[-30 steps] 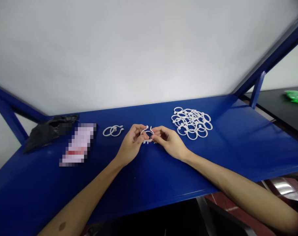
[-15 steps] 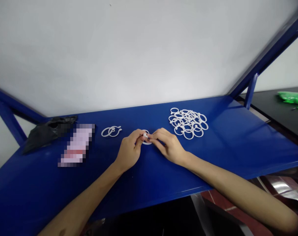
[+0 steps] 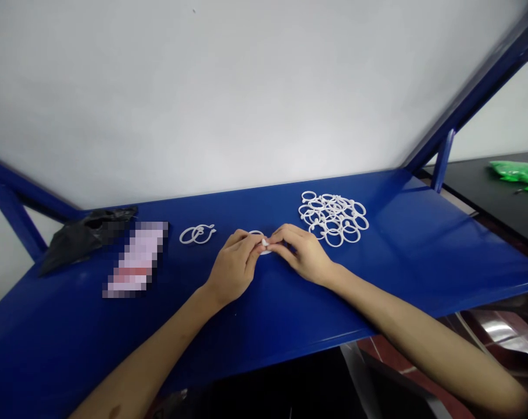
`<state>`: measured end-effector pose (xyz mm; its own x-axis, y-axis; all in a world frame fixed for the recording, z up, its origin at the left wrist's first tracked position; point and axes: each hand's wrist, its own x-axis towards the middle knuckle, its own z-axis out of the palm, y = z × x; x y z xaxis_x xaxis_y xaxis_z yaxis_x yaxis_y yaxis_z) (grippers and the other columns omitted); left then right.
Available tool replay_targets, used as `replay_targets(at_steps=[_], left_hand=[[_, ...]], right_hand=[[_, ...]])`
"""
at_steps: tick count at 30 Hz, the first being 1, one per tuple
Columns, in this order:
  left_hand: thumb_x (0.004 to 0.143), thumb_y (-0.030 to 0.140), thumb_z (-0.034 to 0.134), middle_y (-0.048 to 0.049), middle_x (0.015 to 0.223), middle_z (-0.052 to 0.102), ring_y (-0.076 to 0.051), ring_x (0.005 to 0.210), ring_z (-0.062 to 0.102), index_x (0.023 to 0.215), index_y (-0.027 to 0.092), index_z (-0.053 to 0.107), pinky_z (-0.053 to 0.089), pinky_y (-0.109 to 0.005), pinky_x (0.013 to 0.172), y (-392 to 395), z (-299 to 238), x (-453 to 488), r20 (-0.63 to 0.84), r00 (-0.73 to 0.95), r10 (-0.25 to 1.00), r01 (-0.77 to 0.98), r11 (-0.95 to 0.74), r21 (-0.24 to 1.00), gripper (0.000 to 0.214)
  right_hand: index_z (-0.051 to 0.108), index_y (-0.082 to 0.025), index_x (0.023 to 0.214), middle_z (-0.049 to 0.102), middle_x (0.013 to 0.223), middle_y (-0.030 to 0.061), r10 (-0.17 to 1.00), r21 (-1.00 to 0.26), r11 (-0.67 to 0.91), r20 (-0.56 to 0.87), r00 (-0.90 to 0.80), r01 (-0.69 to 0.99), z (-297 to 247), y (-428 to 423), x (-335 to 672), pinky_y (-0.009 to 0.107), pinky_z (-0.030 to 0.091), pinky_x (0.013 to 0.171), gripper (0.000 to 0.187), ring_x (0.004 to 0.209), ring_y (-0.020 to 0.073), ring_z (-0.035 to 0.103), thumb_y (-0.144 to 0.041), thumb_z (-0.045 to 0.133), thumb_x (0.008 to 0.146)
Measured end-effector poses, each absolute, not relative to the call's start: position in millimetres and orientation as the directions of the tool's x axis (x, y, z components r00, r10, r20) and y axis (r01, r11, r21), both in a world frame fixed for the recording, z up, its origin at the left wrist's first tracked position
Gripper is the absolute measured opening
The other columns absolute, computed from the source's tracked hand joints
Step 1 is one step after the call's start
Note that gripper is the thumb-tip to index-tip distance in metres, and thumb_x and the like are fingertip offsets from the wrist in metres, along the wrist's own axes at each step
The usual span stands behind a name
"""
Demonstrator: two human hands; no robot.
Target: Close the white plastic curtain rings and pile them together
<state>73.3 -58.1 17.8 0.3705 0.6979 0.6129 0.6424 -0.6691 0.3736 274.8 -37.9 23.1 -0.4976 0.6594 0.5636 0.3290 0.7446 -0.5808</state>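
Between my two hands is a white plastic ring [image 3: 256,233] with a small knob, partly hidden by my fingers. My left hand [image 3: 233,267] pinches it from the left with thumb and fingertips. From the right, my right hand [image 3: 304,254] pinches the same ring near its knob, the fingertips of both hands almost meeting. Two similar rings [image 3: 188,235] lie overlapping to the left of my left hand; one shows a gap at its right side. A pile of several white rings [image 3: 334,215] lies beyond my right hand.
The blue table [image 3: 281,326] ends at a white wall [image 3: 246,105]. At the left lie a black plastic bag [image 3: 81,238] and a blurred-out pinkish object [image 3: 137,256]. Blue frame bars [image 3: 442,160] rise at both sides. A green item [image 3: 517,174] sits on a black surface at right.
My left hand has shifted slightly right and its fingers now cover more of the ring's knob. The ring's visible edge has turned a little. The other rings have stayed put.
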Motion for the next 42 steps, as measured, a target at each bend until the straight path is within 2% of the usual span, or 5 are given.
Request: replay_targets(at_steps=[5,12,21,30,42], left_hand=[[0.101,0.020,0.049,-0.0032,0.090,0.070,-0.019,0.088,0.060,0.100,0.019,0.063,0.053,-0.033,0.083,-54,12,69,0.626,0.417,0.659,0.645,-0.699,0.307,0.015],[0.101,0.022,0.049,-0.0032,0.089,0.074,-0.019,0.087,0.062,0.099,0.019,0.067,0.053,-0.034,0.082,-48,16,64,0.638,0.329,0.696,0.673,-0.647,0.358,0.019],[0.100,0.022,0.050,-0.0032,0.084,0.072,-0.019,0.084,0.060,0.099,0.020,0.068,0.050,-0.035,0.081,-46,12,65,0.650,0.328,0.686,0.664,-0.656,0.358,0.018],[0.101,0.021,0.050,-0.0025,0.081,0.071,-0.018,0.083,0.058,0.099,0.018,0.067,0.048,-0.035,0.080,-46,9,63,0.648,0.343,0.680,0.670,-0.660,0.339,0.018],[0.100,0.024,0.051,-0.0037,0.084,0.072,-0.020,0.085,0.060,0.099,0.020,0.069,0.050,-0.037,0.082,-44,6,63,0.622,0.321,0.714,0.687,-0.628,0.366,0.019]], right_hand=[[0.065,-0.020,0.096,0.067,0.086,0.0017,0.744,-0.691,0.638,0.441,-0.502,0.338,27,-40,276,0.027,0.051,0.067,0.009,0.072,0.0130,0.061,-0.028,0.062,0.097],[0.070,-0.024,0.091,0.071,0.094,0.0057,0.774,-0.504,0.614,0.534,-0.341,0.607,55,10,314,0.038,0.053,0.081,0.020,0.088,0.0207,0.064,-0.035,0.054,0.099],[0.075,-0.018,0.085,0.074,0.084,0.0122,0.968,-0.206,0.172,-0.144,-0.203,0.963,57,128,351,0.040,0.053,0.076,0.036,0.083,0.0258,0.068,-0.051,0.061,0.089],[0.078,-0.017,0.090,0.076,0.093,0.0130,0.961,-0.164,0.216,-0.137,-0.239,0.962,57,147,335,0.042,0.054,0.085,0.017,0.092,0.0287,0.069,-0.015,0.072,0.074],[0.080,-0.023,0.086,0.074,0.075,0.0066,0.999,-0.450,0.000,-0.039,-0.019,0.893,71,137,470,0.039,0.056,0.081,0.017,0.086,0.0276,0.069,-0.036,0.077,0.075]])
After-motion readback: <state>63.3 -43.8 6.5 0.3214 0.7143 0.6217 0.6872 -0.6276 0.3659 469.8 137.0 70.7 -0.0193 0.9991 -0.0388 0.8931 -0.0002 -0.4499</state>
